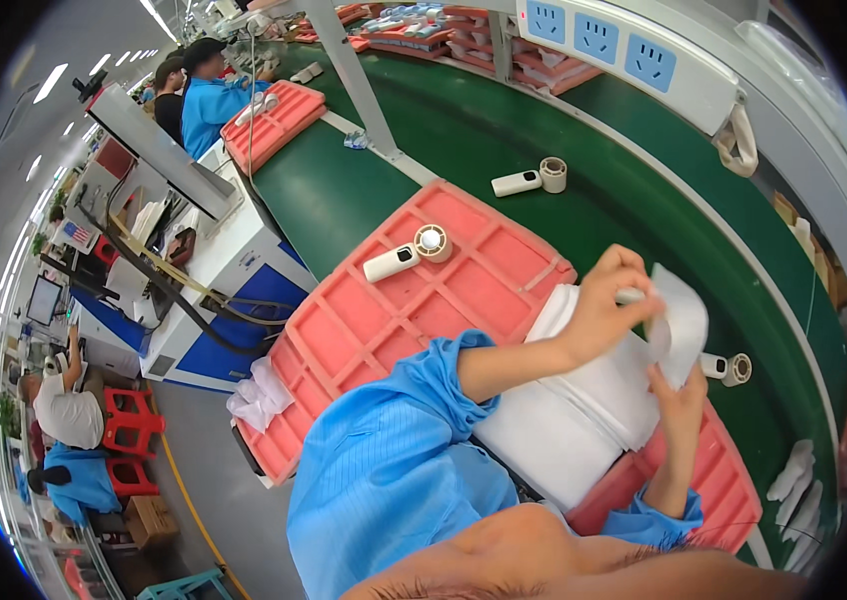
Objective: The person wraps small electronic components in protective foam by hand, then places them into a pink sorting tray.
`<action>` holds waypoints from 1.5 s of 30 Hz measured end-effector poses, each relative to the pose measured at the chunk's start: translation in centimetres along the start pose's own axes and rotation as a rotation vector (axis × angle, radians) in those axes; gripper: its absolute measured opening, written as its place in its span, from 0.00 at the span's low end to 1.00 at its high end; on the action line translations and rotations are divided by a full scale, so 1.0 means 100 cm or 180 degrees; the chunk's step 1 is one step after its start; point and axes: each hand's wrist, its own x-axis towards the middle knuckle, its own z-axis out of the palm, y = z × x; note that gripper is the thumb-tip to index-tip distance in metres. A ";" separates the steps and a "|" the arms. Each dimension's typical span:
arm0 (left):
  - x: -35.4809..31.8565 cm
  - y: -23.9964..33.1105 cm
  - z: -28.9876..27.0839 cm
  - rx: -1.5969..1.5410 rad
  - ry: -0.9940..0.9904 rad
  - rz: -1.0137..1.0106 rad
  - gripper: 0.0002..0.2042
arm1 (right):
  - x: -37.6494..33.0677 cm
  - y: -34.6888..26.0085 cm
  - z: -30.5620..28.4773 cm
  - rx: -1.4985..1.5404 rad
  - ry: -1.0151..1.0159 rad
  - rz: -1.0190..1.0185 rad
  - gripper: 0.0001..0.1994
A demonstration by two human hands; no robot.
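My left hand (609, 310) is raised over a stack of white foam sleeves (569, 430), its fingers closed around a rounded white object (630, 296) that they mostly hide. Against it, my right hand (679, 400) pinches the lower edge of a curved white foam sleeve (681, 325). The sleeve bulges upright between both hands. Just beyond my right hand a small white handheld fan (734, 369) with a round head lies on the green belt, partly covered. On the pink tray (344, 340) to the left rests another white handheld fan (394, 262) with a dark display.
Farther along the green belt (424, 120) lies one more handheld fan (519, 182). A power strip (634, 50) hangs at the upper right. Crumpled white plastic (261, 395) sits on the tray's left edge. A co-worker in blue (209, 100) stands by a farther pink tray (274, 120).
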 end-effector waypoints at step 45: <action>-0.014 -0.048 0.024 -0.0351 -0.1688 -0.1348 0.05 | -0.003 -0.040 -0.099 -0.0186 0.1479 -0.1233 0.27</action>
